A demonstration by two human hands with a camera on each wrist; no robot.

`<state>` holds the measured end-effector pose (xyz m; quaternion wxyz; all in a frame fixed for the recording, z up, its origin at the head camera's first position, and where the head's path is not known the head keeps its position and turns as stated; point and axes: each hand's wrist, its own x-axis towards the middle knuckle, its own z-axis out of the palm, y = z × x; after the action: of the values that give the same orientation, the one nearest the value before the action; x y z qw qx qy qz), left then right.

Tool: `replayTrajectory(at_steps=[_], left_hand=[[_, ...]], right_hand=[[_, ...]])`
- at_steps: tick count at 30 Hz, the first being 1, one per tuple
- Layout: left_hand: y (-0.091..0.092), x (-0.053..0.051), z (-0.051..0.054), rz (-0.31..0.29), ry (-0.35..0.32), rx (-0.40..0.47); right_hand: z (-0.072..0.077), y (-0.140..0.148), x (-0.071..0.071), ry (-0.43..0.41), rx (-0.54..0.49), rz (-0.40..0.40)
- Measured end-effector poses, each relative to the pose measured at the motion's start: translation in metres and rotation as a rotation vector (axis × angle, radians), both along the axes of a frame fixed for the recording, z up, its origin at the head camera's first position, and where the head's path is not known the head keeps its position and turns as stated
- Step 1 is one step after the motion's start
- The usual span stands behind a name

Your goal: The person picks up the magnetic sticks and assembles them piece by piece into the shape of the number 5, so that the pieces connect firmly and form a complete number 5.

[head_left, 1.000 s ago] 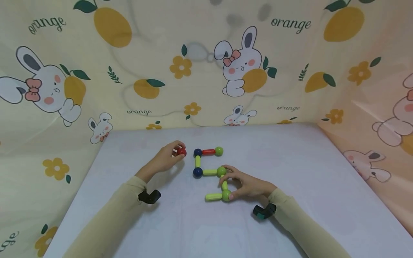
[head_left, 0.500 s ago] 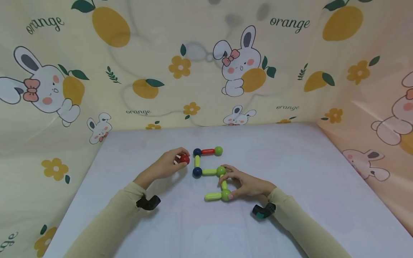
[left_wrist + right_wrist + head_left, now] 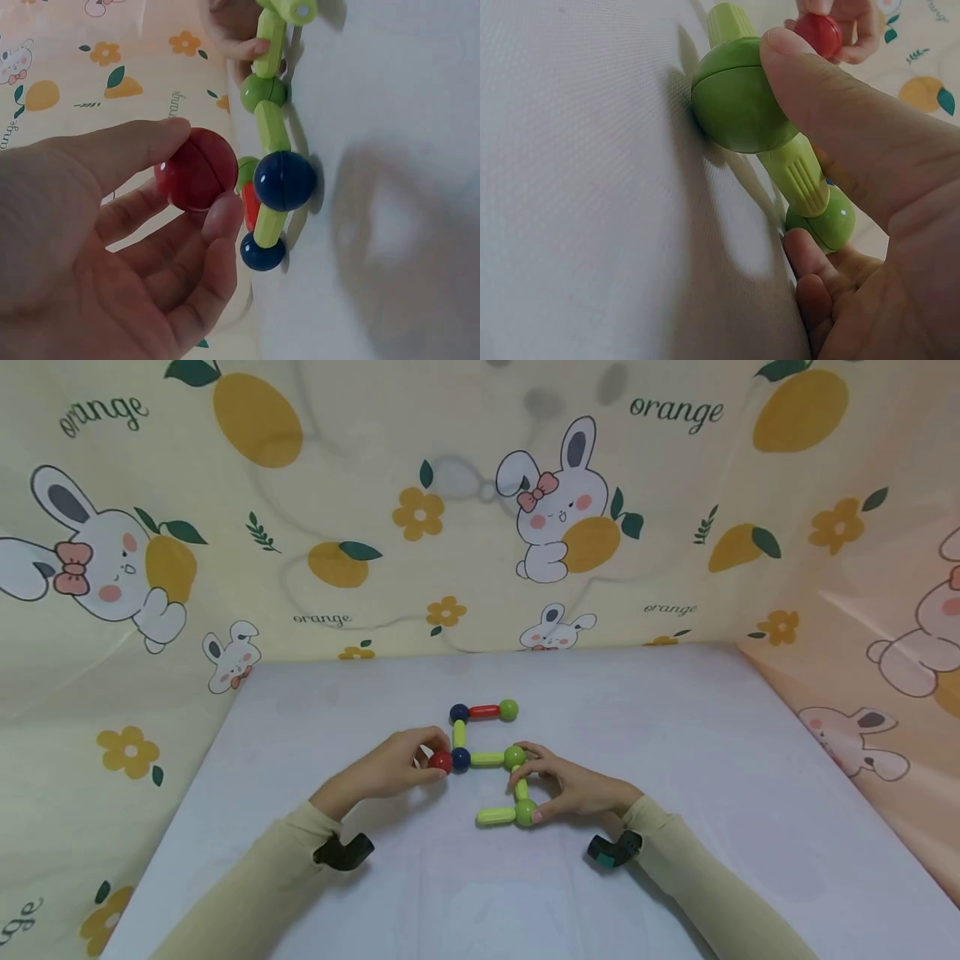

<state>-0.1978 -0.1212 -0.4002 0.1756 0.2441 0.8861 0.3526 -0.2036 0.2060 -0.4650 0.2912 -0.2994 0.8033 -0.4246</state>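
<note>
My left hand [image 3: 393,764] pinches a red ball [image 3: 196,171] between thumb and fingers. In the left wrist view a small gap shows between this ball and the nearer dark blue ball [image 3: 285,182]. That blue ball belongs to a joined chain of balls and rods lying on the table. My right hand [image 3: 581,789] grips the chain's right side, thumb on the near green ball [image 3: 742,97] and fingers at the farther green ball [image 3: 825,221]. A light green rod [image 3: 799,176] joins these two. Another light green rod [image 3: 496,817] points left from the near ball, its end free.
The far end of the chain has another dark blue ball [image 3: 459,713], a red rod [image 3: 484,712] and a green ball [image 3: 509,709]. A white cloth covers the table [image 3: 675,735]. Printed fabric [image 3: 465,527] hangs behind and at both sides.
My left hand has carried the red ball towards me and slightly right, from left of the far blue ball to beside the nearer one. My right hand and the chain have stayed in place.
</note>
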Motion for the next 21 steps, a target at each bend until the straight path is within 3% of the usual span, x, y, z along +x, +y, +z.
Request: replayTrajectory(at_steps=[14,21], left_hand=[[0.008,0.017,-0.022,-0.049,-0.098,0.025],[0.008,0.022,-0.035,-0.078,-0.105,0.071]], right_hand=[[-0.001,0.0,0.001,-0.001,0.002,-0.009],[-0.002,0.0,0.0,0.0,0.009,-0.017]])
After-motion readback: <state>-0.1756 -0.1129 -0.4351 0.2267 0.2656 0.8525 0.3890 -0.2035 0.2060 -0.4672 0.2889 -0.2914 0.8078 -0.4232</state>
